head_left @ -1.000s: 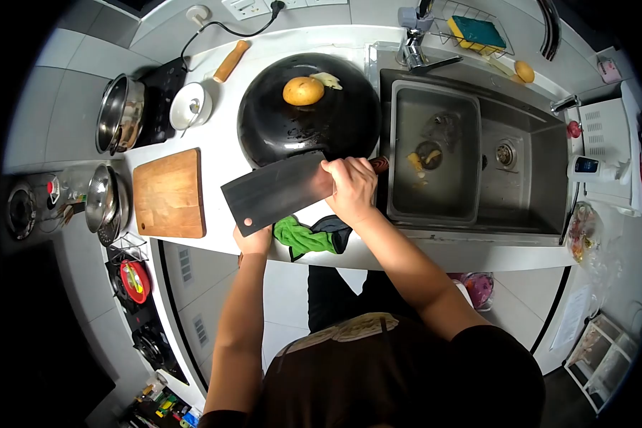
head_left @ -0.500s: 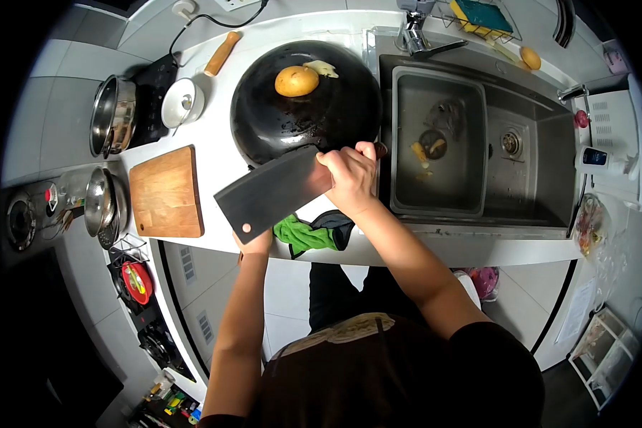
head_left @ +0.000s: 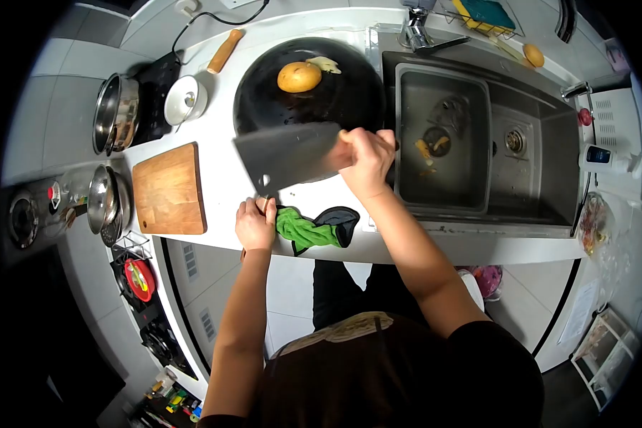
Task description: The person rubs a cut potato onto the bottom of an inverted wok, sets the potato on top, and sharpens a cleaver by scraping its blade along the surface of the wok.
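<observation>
My right hand (head_left: 367, 160) is closed around the handle of a wide cleaver (head_left: 289, 153), its blade pointing left and slightly blurred. Below the blade, my left hand (head_left: 255, 224) rests at the counter's front edge with fingers curled; bits of something brown show at its top and underneath, mostly hidden. Just right of that hand lies a green and dark grey cloth (head_left: 310, 228). Behind the cleaver, a large round black pan (head_left: 257, 93) bears a yellow potato (head_left: 299, 77) and a pale peel-like scrap (head_left: 325, 65).
A wooden cutting board (head_left: 167, 189) lies on the left, with a white bowl (head_left: 185, 100) and a wooden handle-like piece (head_left: 225, 51) behind it. On the right, the sink basin (head_left: 446, 203) holds water and yellowish scraps. Metal pots (head_left: 116, 114) stand far left.
My right hand has raised the cleaver away from me and slightly right, off my left hand. My left hand, partly behind the blade before, now shows, a little nearer the counter edge.
</observation>
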A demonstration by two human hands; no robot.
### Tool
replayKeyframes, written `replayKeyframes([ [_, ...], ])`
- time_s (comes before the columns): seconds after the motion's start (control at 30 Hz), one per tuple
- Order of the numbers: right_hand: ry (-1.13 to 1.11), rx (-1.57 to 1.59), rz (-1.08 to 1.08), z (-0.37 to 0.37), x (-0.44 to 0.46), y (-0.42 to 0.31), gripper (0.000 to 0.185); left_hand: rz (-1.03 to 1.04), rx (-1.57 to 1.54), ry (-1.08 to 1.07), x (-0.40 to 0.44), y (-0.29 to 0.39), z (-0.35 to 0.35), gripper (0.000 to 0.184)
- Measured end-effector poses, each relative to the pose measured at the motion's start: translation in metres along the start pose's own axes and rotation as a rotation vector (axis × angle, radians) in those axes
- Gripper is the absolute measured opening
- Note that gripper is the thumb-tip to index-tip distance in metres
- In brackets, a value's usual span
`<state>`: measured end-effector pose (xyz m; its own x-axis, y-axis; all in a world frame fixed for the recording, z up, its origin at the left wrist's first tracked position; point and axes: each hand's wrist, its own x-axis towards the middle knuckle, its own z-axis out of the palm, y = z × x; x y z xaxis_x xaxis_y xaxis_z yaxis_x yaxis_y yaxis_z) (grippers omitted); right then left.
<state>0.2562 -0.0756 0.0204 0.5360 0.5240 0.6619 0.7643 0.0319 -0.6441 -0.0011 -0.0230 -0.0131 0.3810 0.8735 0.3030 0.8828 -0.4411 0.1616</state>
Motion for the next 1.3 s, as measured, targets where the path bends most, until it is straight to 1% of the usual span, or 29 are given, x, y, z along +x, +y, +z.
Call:
replayKeyframes([
  [0.03,-0.029,0.081,-0.022,0.000,0.003,-0.005,0.022,0.008,-0.001,0.001,-0.001,-0.002,0.003,0.049],
  [0.1,-0.043,0.013,-0.118,0.002,0.001,-0.007,0.022,-0.093,-0.120,-0.065,-0.007,-0.008,0.008,0.049],
  [0.13,-0.025,0.036,-0.084,0.002,0.000,-0.005,0.022,-0.128,-0.109,-0.088,-0.006,-0.008,0.009,0.046],
  [0.17,-0.008,0.061,-0.050,0.002,0.000,-0.003,0.021,-0.021,-0.004,-0.116,-0.007,-0.012,0.006,0.045],
  [0.2,0.012,0.047,0.005,0.002,0.000,-0.001,0.020,-0.024,-0.016,-0.067,-0.003,-0.005,0.000,0.045],
  [0.23,0.024,-0.006,0.017,0.003,-0.001,-0.001,0.020,-0.025,-0.031,-0.019,0.001,0.001,-0.001,0.045],
  [0.27,0.004,0.027,-0.006,0.003,-0.002,-0.001,0.020,-0.023,-0.033,-0.020,-0.001,0.000,0.000,0.045],
  [0.33,-0.031,0.035,-0.077,0.005,0.001,-0.006,0.021,-0.057,-0.034,-0.174,-0.004,-0.008,0.003,0.045],
  [0.43,-0.027,0.082,-0.066,0.003,0.003,0.001,0.023,-0.097,-0.027,-0.212,-0.003,-0.009,0.003,0.043],
  [0.47,0.011,0.052,-0.028,0.001,0.004,0.003,0.023,-0.098,0.013,-0.213,-0.003,-0.006,0.002,0.042],
  [0.5,0.027,-0.059,0.024,0.002,0.004,0.005,0.024,-0.107,0.003,-0.221,0.000,0.000,-0.004,0.042],
  [0.57,-0.015,0.056,-0.015,0.004,0.001,0.003,0.025,-0.125,-0.024,-0.233,-0.001,-0.003,-0.004,0.042],
  [0.6,-0.060,0.081,-0.078,0.004,0.002,0.002,0.025,-0.092,-0.089,-0.170,-0.004,-0.005,0.002,0.041],
  [0.63,-0.089,0.004,-0.124,0.001,0.004,-0.001,0.026,-0.062,-0.152,-0.106,-0.006,-0.007,0.007,0.041],
  [0.67,-0.064,0.055,-0.099,0.001,0.005,0.000,0.025,-0.111,-0.129,-0.162,-0.009,-0.012,0.009,0.041],
  [0.7,-0.042,0.109,-0.074,0.002,0.006,0.002,0.025,-0.115,-0.124,-0.160,-0.006,-0.010,0.005,0.041],
  [0.77,0.022,-0.038,0.023,0.003,0.000,0.011,0.025,-0.197,0.012,-0.366,0.002,0.001,-0.008,0.041],
  [0.8,0.004,0.023,0.002,0.003,0.001,0.008,0.025,-0.209,0.018,-0.378,0.004,0.002,-0.009,0.042],
  [0.83,-0.010,0.081,-0.018,0.003,0.003,0.004,0.025,-0.203,0.018,-0.379,0.003,0.000,-0.006,0.042],
  [0.87,-0.049,0.084,-0.075,0.002,0.004,0.001,0.025,-0.145,-0.037,-0.289,-0.002,-0.004,-0.001,0.042],
  [0.9,-0.068,0.017,-0.128,0.003,0.004,0.001,0.024,-0.092,-0.093,-0.200,-0.005,-0.006,0.002,0.042],
  [0.97,-0.054,0.084,-0.062,-0.001,0.004,0.001,0.022,-0.108,-0.100,-0.196,-0.005,-0.014,0.007,0.043],
  [1.03,-0.034,0.065,-0.034,0.002,0.000,0.001,0.021,-0.191,0.087,-0.389,-0.001,-0.010,0.000,0.028],
  [1.1,-0.012,0.036,-0.004,0.003,-0.001,0.003,0.020,-0.192,0.048,-0.356,-0.004,-0.007,0.002,0.029],
  [1.17,-0.058,0.057,-0.127,0.002,0.002,0.003,0.020,-0.050,-0.096,-0.151,-0.011,-0.014,0.009,0.036],
  [1.2,-0.037,0.060,-0.144,0.003,0.004,0.006,0.019,-0.009,-0.058,-0.143,-0.008,-0.014,0.006,0.039],
  [1.23,-0.040,0.064,-0.149,0.003,0.004,0.009,0.019,-0.015,-0.058,-0.140,-0.005,-0.012,0.005,0.039],
  [1.3,0.000,0.016,-0.025,0.001,0.005,0.011,0.019,-0.213,0.048,-0.411,-0.001,-0.009,0.001,0.033],
])
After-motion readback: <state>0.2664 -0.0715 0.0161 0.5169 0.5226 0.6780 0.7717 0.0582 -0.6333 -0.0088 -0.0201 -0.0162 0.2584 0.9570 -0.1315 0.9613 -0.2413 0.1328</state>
